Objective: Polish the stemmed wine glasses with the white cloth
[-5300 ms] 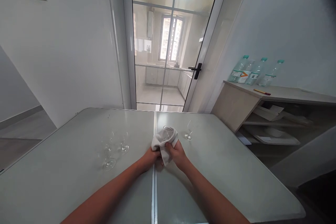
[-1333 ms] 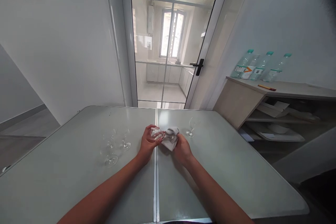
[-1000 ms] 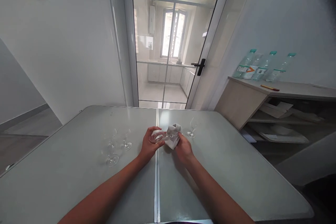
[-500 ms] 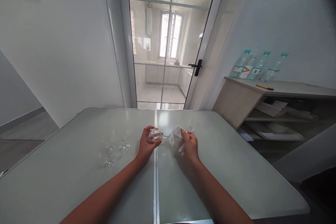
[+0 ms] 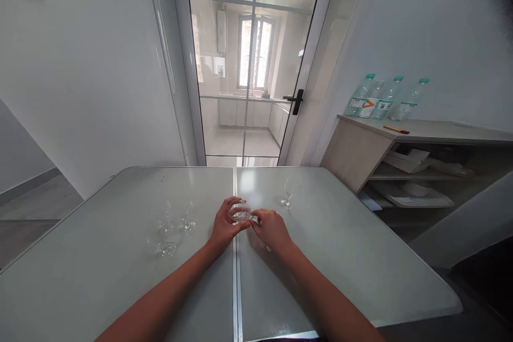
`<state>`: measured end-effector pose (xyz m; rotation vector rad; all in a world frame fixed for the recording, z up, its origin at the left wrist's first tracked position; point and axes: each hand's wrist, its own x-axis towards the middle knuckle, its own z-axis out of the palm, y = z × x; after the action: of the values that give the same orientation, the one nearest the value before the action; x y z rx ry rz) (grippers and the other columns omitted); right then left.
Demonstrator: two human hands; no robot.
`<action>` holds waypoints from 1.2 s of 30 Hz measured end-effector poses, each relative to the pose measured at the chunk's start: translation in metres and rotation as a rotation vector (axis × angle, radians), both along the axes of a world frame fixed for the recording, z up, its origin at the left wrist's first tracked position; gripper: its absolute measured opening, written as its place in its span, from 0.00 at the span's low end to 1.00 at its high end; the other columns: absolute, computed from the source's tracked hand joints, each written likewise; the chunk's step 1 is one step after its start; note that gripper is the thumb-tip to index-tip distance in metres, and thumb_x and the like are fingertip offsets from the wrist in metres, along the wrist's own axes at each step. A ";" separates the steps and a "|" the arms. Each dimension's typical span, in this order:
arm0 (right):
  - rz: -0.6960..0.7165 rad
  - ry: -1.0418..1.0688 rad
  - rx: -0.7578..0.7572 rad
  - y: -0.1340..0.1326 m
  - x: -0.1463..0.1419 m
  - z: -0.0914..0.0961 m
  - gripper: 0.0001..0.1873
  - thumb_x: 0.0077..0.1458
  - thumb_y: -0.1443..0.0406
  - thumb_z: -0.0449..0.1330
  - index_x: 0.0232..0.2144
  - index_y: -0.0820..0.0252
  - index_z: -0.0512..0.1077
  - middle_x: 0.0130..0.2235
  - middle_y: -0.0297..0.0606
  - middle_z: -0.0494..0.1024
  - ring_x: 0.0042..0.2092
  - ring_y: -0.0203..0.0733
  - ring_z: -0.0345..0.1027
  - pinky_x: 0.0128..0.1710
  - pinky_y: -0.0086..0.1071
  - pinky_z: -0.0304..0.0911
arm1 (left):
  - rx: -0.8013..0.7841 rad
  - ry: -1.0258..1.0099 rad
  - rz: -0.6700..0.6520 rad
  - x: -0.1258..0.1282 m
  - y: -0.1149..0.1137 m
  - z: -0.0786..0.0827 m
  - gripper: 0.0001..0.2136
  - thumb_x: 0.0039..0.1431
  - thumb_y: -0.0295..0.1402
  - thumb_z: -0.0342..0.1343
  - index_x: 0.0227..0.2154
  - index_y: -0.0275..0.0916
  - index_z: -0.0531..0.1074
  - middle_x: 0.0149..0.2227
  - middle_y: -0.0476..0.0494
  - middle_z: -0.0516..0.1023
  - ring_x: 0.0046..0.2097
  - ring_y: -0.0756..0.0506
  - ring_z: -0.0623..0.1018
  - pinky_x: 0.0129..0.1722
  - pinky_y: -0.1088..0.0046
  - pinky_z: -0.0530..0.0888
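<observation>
Tilted above the table's middle seam, a small clear stemmed glass point(image 5: 239, 210) rests in my left hand point(image 5: 223, 226), whose fingers and thumb wrap round its bowl. My right hand point(image 5: 273, 231) is closed at the stem end, thumb and forefinger pinched together there. A small bit of white cloth point(image 5: 268, 248) peeks out beneath that hand; the rest of it is hidden, as are the glass's foot and most of its stem.
Several clear stemmed glasses point(image 5: 166, 249) stand to the left on the pale table point(image 5: 192, 288). Another stemmed glass point(image 5: 286, 202) stands beyond my right hand. Plastic bottles point(image 5: 385, 107) and a brush-like tool point(image 5: 396, 130) sit on a shelf unit point(image 5: 360, 144) at right. A glass door point(image 5: 244, 75) is ahead.
My right hand has moved left from the glass's foot up to its stem, turning over the cloth, which is now mostly hidden. The glass has tilted so its rim faces me more.
</observation>
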<state>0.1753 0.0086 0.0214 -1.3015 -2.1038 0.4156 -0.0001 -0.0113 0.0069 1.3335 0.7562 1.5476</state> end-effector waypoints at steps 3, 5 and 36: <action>-0.048 -0.209 0.073 -0.001 -0.001 0.000 0.08 0.58 0.66 0.58 0.30 0.54 0.78 0.31 0.37 0.77 0.28 0.38 0.67 0.29 0.31 0.49 | 0.005 -0.011 -0.087 0.002 0.000 -0.001 0.33 0.45 0.35 0.73 0.54 0.47 0.65 0.59 0.37 0.68 0.53 0.36 0.77 0.44 0.63 0.79; -0.080 -0.275 0.138 -0.001 0.002 0.004 0.11 0.60 0.66 0.56 0.29 0.56 0.77 0.31 0.38 0.77 0.28 0.38 0.67 0.29 0.31 0.49 | 0.031 -0.053 -0.091 0.003 0.001 0.000 0.41 0.42 0.38 0.75 0.59 0.52 0.61 0.65 0.36 0.59 0.57 0.34 0.74 0.48 0.60 0.78; -0.759 -0.125 -0.177 0.098 0.147 -0.034 0.15 0.54 0.55 0.61 0.34 0.55 0.83 0.38 0.46 0.84 0.42 0.50 0.77 0.36 0.32 0.64 | -0.187 0.029 -0.165 -0.001 0.000 -0.007 0.16 0.63 0.48 0.55 0.45 0.43 0.65 0.30 0.50 0.67 0.28 0.50 0.67 0.29 0.74 0.68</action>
<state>0.3221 0.1066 -0.0124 -2.1360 -1.5175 0.1873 -0.0009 -0.0109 0.0003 1.2493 0.7694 1.2982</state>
